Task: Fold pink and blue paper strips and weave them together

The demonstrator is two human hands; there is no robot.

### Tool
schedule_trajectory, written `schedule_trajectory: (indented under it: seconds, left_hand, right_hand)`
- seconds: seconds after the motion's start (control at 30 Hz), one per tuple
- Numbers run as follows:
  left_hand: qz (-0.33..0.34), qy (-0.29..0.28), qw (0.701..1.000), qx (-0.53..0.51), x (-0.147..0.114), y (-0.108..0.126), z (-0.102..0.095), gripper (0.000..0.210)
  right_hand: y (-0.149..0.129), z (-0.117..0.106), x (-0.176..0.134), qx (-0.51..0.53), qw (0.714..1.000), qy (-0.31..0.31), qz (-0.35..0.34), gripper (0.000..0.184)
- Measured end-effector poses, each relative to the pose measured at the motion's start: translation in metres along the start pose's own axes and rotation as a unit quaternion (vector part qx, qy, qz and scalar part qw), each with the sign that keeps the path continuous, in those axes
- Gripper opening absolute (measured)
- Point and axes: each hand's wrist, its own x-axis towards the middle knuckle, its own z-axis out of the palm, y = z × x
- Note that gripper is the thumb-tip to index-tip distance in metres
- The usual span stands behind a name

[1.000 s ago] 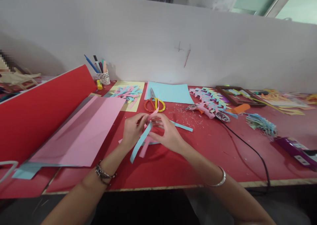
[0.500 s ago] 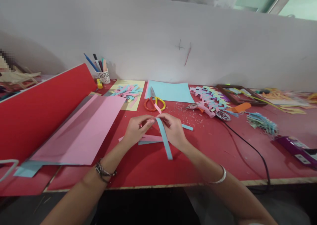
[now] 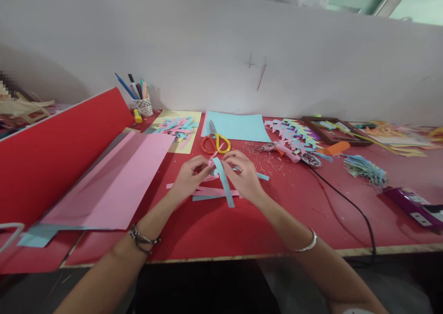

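Observation:
My left hand (image 3: 192, 173) pinches a pink paper strip (image 3: 216, 154) and a light blue paper strip (image 3: 225, 187) where they meet. From that pinch the blue strip hangs down toward me. My right hand (image 3: 244, 173) has its thumb and fingertips closed at the right edge of the blue strip, close to its upper end. Below my hands, loose pink strips (image 3: 214, 192) lie on the red table beside another blue strip (image 3: 204, 198). Just beyond my fingers are scissors (image 3: 224, 144) with red and yellow handles.
Pink sheets (image 3: 114, 185) lie left beside a raised red board (image 3: 62, 152). Cut strips (image 3: 178, 127) sit on yellow paper near a pen cup (image 3: 143, 105). To the right are a pink glue gun (image 3: 287, 151), its black cord (image 3: 349, 203), woven strips and a purple device (image 3: 411, 208).
My hands have drawn slightly apart. The pink strip has shifted and now curls up at my left fingertips, and the blue strip's hanging end has moved up and left.

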Motion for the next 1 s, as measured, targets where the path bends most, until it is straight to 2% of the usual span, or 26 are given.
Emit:
schedule_trajectory:
  seconds: [0.07, 0.17, 0.33, 0.5, 0.63, 0.8, 1.0]
  left_hand:
    - [0.019, -0.005, 1.000, 0.000, -0.0001, 0.0010, -0.0005, 0.020]
    - [0.041, -0.019, 0.999, -0.008, -0.0008, 0.0022, -0.0009, 0.017]
    - [0.051, -0.052, 0.997, -0.017, -0.0020, 0.0026, -0.0018, 0.019]
    - [0.058, -0.056, 0.996, -0.037, -0.0018, 0.0000, -0.0019, 0.016]
    - [0.035, -0.058, 0.996, -0.049, -0.0028, -0.0003, -0.0006, 0.014]
    - [-0.012, -0.061, 0.997, -0.047, -0.0037, -0.0001, -0.0004, 0.019]
    - [-0.029, -0.065, 0.996, -0.052, -0.0036, 0.0027, -0.0008, 0.026]
  right_hand:
    - [0.0007, -0.0025, 0.0010, -0.001, 1.000, 0.000, -0.023, 0.018]
    - [0.0008, -0.0060, 0.0011, 0.001, 0.999, -0.036, -0.037, 0.021]
    - [0.0040, -0.0048, 0.0006, 0.050, 0.994, -0.093, 0.024, 0.027]
    - [0.0094, -0.0026, 0.0026, 0.110, 0.990, -0.068, 0.065, 0.023]
    - [0.0089, -0.0030, 0.0036, 0.151, 0.982, -0.055, 0.102, 0.021]
    - [0.0072, -0.0037, 0.0025, 0.139, 0.984, -0.073, 0.080, 0.031]
    - [0.0089, -0.0012, 0.0017, 0.150, 0.983, -0.050, 0.098, 0.026]
